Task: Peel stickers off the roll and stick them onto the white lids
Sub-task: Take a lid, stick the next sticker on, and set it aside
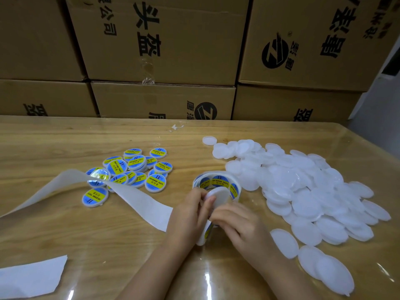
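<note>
Forearms: both enter from 6 o'clock and converge at centre frame.
White lid [218, 197]: held at centre, tilted, just above the sticker roll [220, 181].
Step in hand: probably seating a sticker on this lid; the sticker itself is hidden by the fingers.
Method: centre the sticker inside the rim, lay one edge first, then smooth outward to avoid creases. Steady the lid so it cannot rock.
Left hand [190, 213]: fingers curled round the lid's 9 o'clock edge, thumb across its face.
Right hand [236, 224]: fingers bent down onto the lid's 6 o'clock rim. It appears to pinch there, but what lies under the tips cannot be told.
Bare lids [303, 187]: loose heap at 3 o'clock, near the roll.
Labelled lids [134, 169]: cluster at 10 o'clock.
Backing strip [138, 198]: spent liner trailing toward 9 o'clock across the table [54, 148].
</note>
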### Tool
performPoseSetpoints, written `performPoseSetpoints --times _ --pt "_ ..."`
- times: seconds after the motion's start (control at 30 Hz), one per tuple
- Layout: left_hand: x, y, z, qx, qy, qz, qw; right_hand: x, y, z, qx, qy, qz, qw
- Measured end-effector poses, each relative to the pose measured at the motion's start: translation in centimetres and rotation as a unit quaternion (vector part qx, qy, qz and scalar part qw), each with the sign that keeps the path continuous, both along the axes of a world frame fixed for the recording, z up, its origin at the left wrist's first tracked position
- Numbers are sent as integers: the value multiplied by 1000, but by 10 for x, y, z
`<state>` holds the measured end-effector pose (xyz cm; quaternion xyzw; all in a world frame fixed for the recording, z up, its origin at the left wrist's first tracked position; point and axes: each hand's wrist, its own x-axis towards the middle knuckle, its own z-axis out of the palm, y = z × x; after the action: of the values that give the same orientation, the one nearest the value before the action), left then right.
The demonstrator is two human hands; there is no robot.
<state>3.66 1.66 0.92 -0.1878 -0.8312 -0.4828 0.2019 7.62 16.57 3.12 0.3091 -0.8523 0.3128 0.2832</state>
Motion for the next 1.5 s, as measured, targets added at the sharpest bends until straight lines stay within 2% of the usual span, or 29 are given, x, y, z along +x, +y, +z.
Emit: performPoseSetpoints --times 0.17,0.3,0.43,0.7,0.87,1.03,1.13,1.23,1.3,1.5 --pt "-2 -1 -1 -1 -2 8 1000 0 -2 -2 -71 -63 23 995" --pt "-4 -3 -2 4 -21 14 1000 0 -2 0 -35 -48 44 997" --pt "-6 -6 -2 8 -14 18 1000 1 -3 0 -10 -11 20 1000" --pt "-11 -9 2 112 -35 35 992 1 -2 -4 -151 -27 -13 988" --pt "-15 -12 1 132 -48 55 989 -2 2 3 -288 -71 -39 954" --pt "-17 -13 1 130 -51 77 987 -5 9 8 -421 -156 -51 892" --pt "-13 -13 12 164 -36 51 984 -6 10 8 -477 -190 -77 854" --pt "-9 -10 20 244 -116 -11 963 -8 10 11 -534 -208 -76 816" --pt "-6 -8 22 284 -188 -51 939 -8 9 12 -551 -219 -71 802" --pt "-5 -8 26 361 -284 -148 876 -9 7 8 -516 -241 -94 817"
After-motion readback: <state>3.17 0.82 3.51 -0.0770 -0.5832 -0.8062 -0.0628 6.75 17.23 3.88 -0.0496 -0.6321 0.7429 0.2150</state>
